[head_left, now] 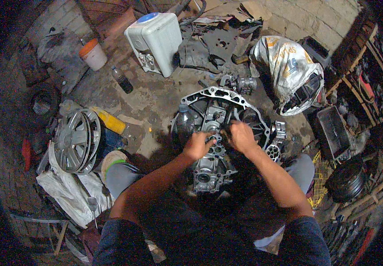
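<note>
A long cast-metal machine part (206,177) with round bores and channels lies before me, between my knees. It runs up into a large gearbox housing (218,91) with a scalloped, bolt-holed rim. My left hand (197,146) is closed at the left side of the cast part, thumb and forefinger bent against it. Across from it, my right hand (241,136) is closed with curled fingers over the part's right side. Whatever its fingertips hold is hidden in shadow. A dark plastic bottle (184,125) stands inside the housing's left side, beside my left hand.
Small metal castings (279,130) lie right of the housing, and another metal unit (246,84) behind it. Beyond stand a white jerrycan (156,42) and a stuffed white sack (284,66). Wheel covers (71,142) and a yellow container (108,120) are at left; a metal tray (333,128) sits right.
</note>
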The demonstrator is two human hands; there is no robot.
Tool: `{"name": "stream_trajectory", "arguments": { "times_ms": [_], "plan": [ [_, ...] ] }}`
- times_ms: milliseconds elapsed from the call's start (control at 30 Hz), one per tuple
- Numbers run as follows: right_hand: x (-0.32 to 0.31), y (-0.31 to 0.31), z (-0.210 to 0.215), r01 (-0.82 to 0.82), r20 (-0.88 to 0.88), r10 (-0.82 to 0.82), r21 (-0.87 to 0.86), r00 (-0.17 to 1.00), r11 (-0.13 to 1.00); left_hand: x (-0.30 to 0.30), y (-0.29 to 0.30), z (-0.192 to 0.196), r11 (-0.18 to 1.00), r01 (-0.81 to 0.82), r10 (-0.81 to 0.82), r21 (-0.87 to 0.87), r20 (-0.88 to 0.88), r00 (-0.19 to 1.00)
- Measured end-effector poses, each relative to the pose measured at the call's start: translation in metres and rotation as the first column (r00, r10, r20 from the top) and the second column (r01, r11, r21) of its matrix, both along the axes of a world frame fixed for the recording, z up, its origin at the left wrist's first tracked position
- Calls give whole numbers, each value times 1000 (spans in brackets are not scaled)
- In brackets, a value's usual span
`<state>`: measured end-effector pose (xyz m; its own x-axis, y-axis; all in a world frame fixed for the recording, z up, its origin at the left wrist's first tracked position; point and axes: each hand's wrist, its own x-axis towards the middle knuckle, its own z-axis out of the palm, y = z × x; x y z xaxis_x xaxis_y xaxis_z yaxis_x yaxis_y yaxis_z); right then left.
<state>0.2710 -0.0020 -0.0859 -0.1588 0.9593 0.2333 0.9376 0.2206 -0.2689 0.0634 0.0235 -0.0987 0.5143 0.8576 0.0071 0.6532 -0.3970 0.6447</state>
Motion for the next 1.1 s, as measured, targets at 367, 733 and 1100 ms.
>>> {"name": "stream_trajectory", "arguments": {
  "times_ms": [367,733,1100],
  "plan": [
    [-5,-1,15,-52,139,50,5,989,999,-2,3,-11,999,35,-35,16,58,998],
    [-12,-5,28,-5,247,59,-216,967,976,-1,2,-3,999,21,-22,24,37,999],
    [-13,-2,27,-14,203,16,-14,979,1000,0,1,-2,1000,9,-9,-8,-6,1000]
  ]
}}
